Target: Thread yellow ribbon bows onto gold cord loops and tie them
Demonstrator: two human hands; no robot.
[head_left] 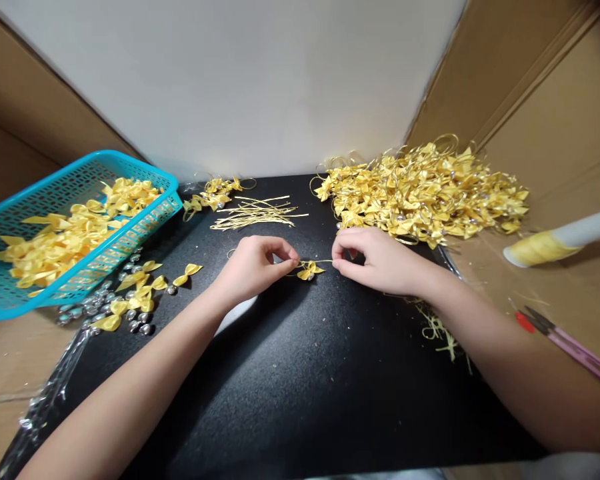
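Between my two hands a gold cord (pixel 323 261) is stretched sideways, and a small yellow ribbon bow (pixel 310 271) hangs at it, just right of my left fingertips. My left hand (pixel 257 267) pinches the cord between thumb and forefinger. A few centimetres to the right, my right hand (pixel 373 260) pinches the cord's other side. Something small and shiny, perhaps a bell, shows under the bow. Behind my left hand lies a bundle of cut gold cords (pixel 260 213) on the black table (pixel 290 393).
At left stands a turquoise basket (pixel 173 190) of yellow bows, with silver bells (pixel 97 303) and loose bows (pixel 143 293) beside it. A large heap of corded bows (pixel 420 193) lies back right. Pink-handled snips (pixel 575 347), a thread spool (pixel 555 243) and cord scraps (pixel 437 327) are at right.
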